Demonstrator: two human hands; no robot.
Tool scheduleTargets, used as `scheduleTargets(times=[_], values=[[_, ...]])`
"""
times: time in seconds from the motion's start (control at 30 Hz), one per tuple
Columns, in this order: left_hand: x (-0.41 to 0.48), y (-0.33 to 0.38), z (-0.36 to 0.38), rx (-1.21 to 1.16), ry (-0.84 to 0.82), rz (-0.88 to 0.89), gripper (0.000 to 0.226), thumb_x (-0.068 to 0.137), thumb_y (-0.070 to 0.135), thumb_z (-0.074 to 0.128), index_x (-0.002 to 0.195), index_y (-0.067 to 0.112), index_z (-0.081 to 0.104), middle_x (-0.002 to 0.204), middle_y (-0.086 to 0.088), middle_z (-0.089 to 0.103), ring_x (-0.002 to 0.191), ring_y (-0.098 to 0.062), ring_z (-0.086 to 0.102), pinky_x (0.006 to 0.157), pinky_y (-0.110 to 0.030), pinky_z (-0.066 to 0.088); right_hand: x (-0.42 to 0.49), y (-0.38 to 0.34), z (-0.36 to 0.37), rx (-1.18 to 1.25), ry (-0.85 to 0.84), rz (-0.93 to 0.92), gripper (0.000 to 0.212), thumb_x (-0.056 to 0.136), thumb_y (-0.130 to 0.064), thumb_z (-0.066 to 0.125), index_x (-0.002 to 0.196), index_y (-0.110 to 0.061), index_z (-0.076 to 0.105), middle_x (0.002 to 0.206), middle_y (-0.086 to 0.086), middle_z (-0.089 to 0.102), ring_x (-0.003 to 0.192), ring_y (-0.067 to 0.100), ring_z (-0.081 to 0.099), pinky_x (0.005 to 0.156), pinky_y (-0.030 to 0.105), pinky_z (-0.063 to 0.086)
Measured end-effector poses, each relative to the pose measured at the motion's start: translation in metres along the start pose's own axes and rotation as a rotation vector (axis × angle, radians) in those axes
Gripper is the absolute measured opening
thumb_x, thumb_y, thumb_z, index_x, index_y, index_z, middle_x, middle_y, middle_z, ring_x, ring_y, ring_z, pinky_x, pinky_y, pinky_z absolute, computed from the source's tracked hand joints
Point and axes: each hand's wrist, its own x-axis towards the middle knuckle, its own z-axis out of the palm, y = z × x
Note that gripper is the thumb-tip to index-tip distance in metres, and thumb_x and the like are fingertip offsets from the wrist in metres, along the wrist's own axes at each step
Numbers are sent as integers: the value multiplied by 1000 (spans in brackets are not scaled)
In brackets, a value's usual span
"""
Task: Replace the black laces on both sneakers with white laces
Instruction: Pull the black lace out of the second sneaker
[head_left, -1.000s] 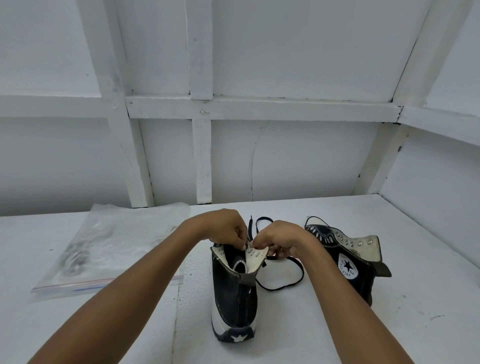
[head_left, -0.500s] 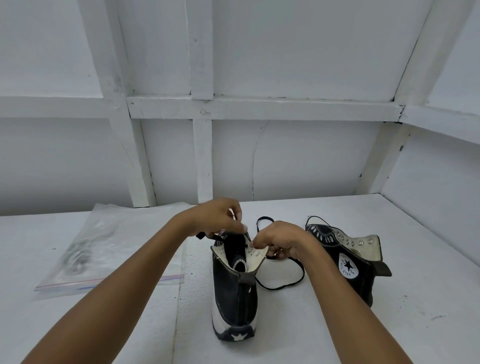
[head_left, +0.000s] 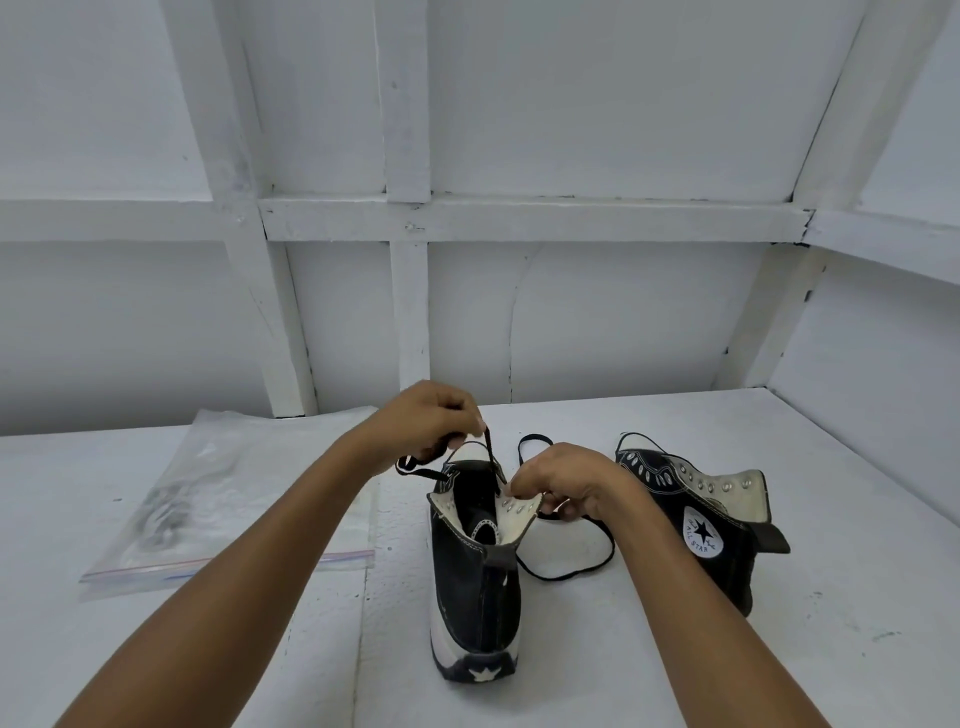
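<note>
We see near sneaker (head_left: 475, 587) upright at desk (head_left: 779, 675) centre, heel toward us. Our left hand (head_left: 426, 423) above it, fingers pinching black lace (head_left: 491, 460), drawn taut up from eyelets. Our right hand (head_left: 563, 480), fingers curled, grips sneaker's right eyelet flap. Loose lace (head_left: 563, 576) lies just right; second sneaker (head_left: 701, 525) further right. Zip bag (head_left: 208, 493) left, apart.

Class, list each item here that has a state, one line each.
Near sneaker: upright, partly laced in black.
Far sneaker: upright, eyelets empty.
Held black lace: taut, running up from an eyelet.
Loose black lace: lying looped between the sneakers.
Plastic bag: flat, contents blurred.
Left hand: pinches the held black lace.
Right hand: grips the near sneaker's eyelet flap.
</note>
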Motion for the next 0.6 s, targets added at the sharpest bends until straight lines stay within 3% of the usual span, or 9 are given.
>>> scheduleTargets(times=[0.17, 0.33, 0.47, 0.6], values=[[-3, 1, -16, -349, 358, 24, 11, 91, 6, 60, 82, 3, 65, 59, -8, 53, 43, -14, 31, 43, -22, 24, 3, 0, 0, -22, -5, -8, 12, 82, -15, 72, 73, -11, 64, 73, 1, 59, 49, 10, 45, 47, 21, 23], [-2, -2, -24, -344, 582, 17, 14, 91, 9, 63, 77, 6, 63, 61, -6, 60, 44, -16, 41, 45, -25, 36, 3, 0, -1, -25, -15, -11, 16, 83, -15, 72, 69, -13, 64, 72, 0, 60, 48, 10, 45, 47, 20, 23], [3, -15, -25, -108, 600, -89, 14, 91, 20, 64, 82, 9, 65, 71, -2, 70, 63, -18, 60, 61, -30, 46, 1, 0, -1, -37, -21, -17, 16, 83, -16, 71, 69, -14, 64, 68, -2, 60, 49, 10, 45, 47, 19, 25], [5, -36, -25, 445, 461, -348, 30, 88, 39, 65, 105, 15, 56, 102, 2, 59, 99, -22, 57, 92, -41, 48, 0, -2, -1, -42, -13, -19, 14, 82, -14, 70, 71, -12, 62, 66, -1, 56, 49, 11, 44, 45, 18, 25]])
